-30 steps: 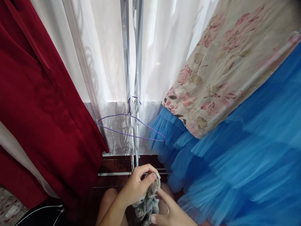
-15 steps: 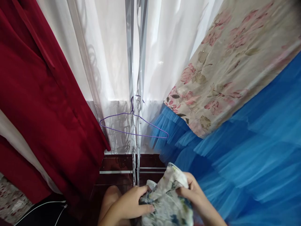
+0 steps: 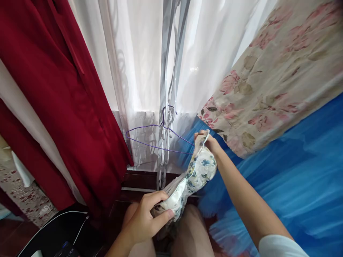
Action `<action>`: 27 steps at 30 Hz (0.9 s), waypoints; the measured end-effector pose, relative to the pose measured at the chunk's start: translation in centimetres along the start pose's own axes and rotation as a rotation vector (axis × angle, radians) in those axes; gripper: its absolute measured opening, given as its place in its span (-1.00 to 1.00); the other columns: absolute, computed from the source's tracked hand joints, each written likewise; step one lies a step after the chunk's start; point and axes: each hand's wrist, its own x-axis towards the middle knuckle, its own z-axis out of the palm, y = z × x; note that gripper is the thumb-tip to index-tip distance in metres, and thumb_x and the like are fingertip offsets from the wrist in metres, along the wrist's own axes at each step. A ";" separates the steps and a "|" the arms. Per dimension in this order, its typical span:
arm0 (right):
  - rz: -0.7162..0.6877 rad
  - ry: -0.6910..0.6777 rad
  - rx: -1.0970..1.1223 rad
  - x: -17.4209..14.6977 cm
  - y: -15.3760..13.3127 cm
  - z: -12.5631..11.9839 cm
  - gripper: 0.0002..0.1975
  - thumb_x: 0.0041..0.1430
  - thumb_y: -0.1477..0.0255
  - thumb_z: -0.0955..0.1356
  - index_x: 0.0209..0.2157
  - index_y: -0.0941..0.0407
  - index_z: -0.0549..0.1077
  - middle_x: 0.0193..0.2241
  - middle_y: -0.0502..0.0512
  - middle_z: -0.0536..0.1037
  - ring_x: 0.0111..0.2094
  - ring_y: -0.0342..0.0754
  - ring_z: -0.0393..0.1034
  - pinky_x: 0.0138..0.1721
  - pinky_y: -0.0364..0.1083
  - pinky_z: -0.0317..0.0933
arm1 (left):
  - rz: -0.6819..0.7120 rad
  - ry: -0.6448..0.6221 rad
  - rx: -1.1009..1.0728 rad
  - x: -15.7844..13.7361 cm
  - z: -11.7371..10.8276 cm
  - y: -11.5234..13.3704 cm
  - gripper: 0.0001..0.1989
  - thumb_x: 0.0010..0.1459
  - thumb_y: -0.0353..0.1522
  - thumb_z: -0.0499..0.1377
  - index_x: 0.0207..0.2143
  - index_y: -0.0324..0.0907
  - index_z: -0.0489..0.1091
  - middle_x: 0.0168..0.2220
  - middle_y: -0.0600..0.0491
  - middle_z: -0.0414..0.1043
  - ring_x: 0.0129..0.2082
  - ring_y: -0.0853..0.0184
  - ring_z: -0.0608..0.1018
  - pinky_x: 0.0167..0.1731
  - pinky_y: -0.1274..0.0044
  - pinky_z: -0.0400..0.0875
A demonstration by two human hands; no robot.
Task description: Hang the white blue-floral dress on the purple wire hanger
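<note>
A white garment with blue and green floral print [image 3: 202, 169] stretches slantwise between my two hands. Its lower left end is pinched between the thumb and fingers of my left hand [image 3: 150, 216], along a pale edge. My right hand [image 3: 211, 142] is closed on the upper end, its fingers partly behind the fabric. That end covers the right tip of a purple wire hanger [image 3: 143, 142], which hangs from a pale metal frame [image 3: 166, 71]. Whether the cloth goes around the hanger or only lies in front of it, I cannot tell.
Dark red curtains [image 3: 72, 100] hang on the left, with sheer white curtains [image 3: 142, 53] behind the frame. On the right are a beige floral cloth [image 3: 257, 82] and a blue ruffled tulle dress [image 3: 292, 167]. A white cable [image 3: 61, 214] crosses a black surface at lower left.
The bunched garment is now spread out between my hands. My right hand has risen with one end to the hanger's right tip; my left hand stays low. The view has shifted slightly left.
</note>
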 end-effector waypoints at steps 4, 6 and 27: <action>0.166 -0.248 0.051 1.5 0.4 3.6 -0.75 -0.09 0.27 0.46 -0.46 0.11 0.39 -0.52 0.08 0.56 -0.56 -0.04 0.42 -0.50 -0.08 0.31 | 0.004 0.031 -0.029 0.2 -0.8 1.0 -0.76 0.13 -0.20 0.25 -0.18 -0.10 0.52 -0.33 0.00 0.43 -0.32 0.25 0.44 -0.31 0.51 0.35; 0.208 -0.315 0.063 1.4 0.4 4.2 -0.76 -0.13 0.34 0.50 -0.47 0.13 0.42 -0.61 -0.03 0.49 -0.63 -0.13 0.32 -0.56 -0.14 0.22 | 0.028 0.032 -0.038 0.4 -2.1 0.9 -0.77 0.17 -0.22 0.20 -0.18 -0.14 0.50 -0.35 0.00 0.39 -0.35 0.28 0.42 -0.32 0.52 0.32; 0.249 -0.420 0.083 -0.2 -3.0 3.2 -0.71 -0.17 0.36 0.53 -0.35 0.17 0.56 -0.50 0.04 0.61 -0.49 -0.03 0.49 -0.42 -0.12 0.33 | 0.189 0.353 0.487 17.2 -19.2 -1.7 -0.71 0.25 -0.31 -0.09 -0.17 -0.18 0.38 0.03 -0.07 0.47 -0.04 0.23 0.48 -0.03 0.45 0.32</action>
